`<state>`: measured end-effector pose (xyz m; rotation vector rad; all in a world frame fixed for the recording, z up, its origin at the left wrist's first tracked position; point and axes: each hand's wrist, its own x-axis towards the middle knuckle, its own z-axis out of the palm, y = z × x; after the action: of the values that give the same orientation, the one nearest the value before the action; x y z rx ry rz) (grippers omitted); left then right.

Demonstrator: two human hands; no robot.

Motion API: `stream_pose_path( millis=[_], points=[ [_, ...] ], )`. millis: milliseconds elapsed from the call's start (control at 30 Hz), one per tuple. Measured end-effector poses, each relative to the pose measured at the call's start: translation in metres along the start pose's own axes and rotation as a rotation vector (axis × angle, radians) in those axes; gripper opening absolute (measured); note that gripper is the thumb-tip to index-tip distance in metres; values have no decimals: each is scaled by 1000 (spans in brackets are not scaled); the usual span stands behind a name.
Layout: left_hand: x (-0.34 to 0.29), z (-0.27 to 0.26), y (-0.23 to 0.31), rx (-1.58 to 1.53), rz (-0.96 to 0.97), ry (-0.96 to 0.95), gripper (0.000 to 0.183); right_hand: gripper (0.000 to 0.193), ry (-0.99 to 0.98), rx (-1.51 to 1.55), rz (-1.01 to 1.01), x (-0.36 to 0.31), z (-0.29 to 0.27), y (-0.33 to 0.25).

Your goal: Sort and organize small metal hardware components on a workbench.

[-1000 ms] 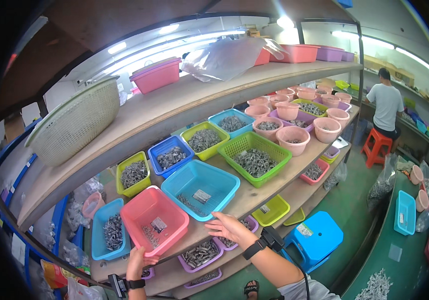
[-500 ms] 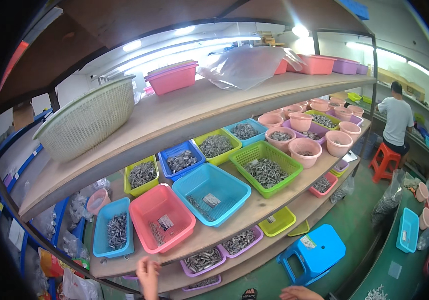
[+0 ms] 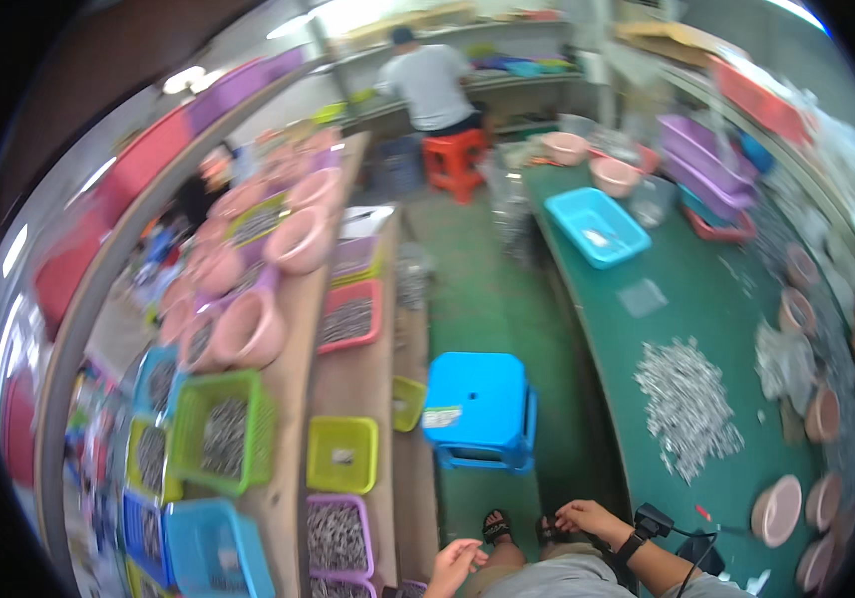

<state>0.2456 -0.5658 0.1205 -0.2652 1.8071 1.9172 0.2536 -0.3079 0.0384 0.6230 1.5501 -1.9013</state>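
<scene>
My left hand (image 3: 455, 566) is low in the view, its fingers loosely stretched, with nothing visible in it. It is nearest to the shelf's lower tiers, beside a purple tray (image 3: 368, 525) of small grey metal parts. My right hand (image 3: 592, 520) hangs in front of my body, fingers slightly bent and apart, also holding nothing that I can see. A black strap with a small device and cable (image 3: 655, 520) is on that wrist. The green-topped workbench (image 3: 607, 369) is to its right, bearing a heap of small silvery metal pieces (image 3: 688, 404). Neither hand touches a thing.
A blue plastic stool (image 3: 477, 394) stands in the aisle ahead. Shelving on the left carries a green basket (image 3: 260, 439), pink tubs (image 3: 253, 329) and other bins. A turquoise tray (image 3: 602, 224) rests on the bench. Farther off, a person (image 3: 427, 85) sits on a red stool (image 3: 454, 167).
The view has swung right, from facing the shelf to along the aisle and bench. My left hand has moved away from the pink bin's front; more of my right arm now shows.
</scene>
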Motion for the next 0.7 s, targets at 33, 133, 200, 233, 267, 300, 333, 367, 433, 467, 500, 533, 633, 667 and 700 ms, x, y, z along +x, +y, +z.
stream_pose_path(
  millis=[33, 133, 200, 233, 267, 300, 333, 367, 433, 467, 500, 533, 633, 667, 700],
  points=[
    [24, 0, -10, 111, -56, -121, 15, 18, 86, 36, -93, -5, -5, 5],
    [98, 8, -54, 329, -92, -419, 16, 16, 434, 57, -317, -33, -21, 22],
    [135, 15, -66, 566, -35, -546, 20, 16, 599, 89, -367, -53, -26, 32],
    [154, 19, -66, 703, -11, -544, 22, 17, 704, -15, -388, -60, -28, 33],
    [174, 26, -63, 789, 25, -505, 27, 19, 814, -121, -404, -64, -32, 35],
    [194, 32, -64, 860, 67, -463, 28, 22, 906, -252, -304, -63, -39, 36],
    [213, 36, -68, 930, 109, -419, 29, 22, 911, -247, -288, -59, -44, 33],
    [233, 43, -78, 1000, 155, -409, 30, 22, 979, -499, -377, -54, -54, 31],
    [280, 49, -110, 1160, 300, -407, 32, 23, 1071, -832, -489, -36, -71, 34],
    [304, 50, -135, 1311, 454, -423, 33, 19, 1083, -909, -500, -24, -82, 43],
    [320, 61, -143, 1471, 358, -503, 33, 17, 1044, -971, -439, -16, -89, 47],
    [336, 73, -153, 1630, 263, -588, 33, 15, 1002, -1029, -373, -12, -95, 49],
    [390, 46, -236, 1853, 654, -688, 33, 14, 805, -970, -251, -1, -99, 48],
    [407, 42, -252, 2036, 673, -765, 36, 14, 821, -954, -208, -2, -98, 51],
    [423, 42, -261, 2271, 638, -820, 39, 13, 884, -974, -301, -3, -98, 51]
  ],
)
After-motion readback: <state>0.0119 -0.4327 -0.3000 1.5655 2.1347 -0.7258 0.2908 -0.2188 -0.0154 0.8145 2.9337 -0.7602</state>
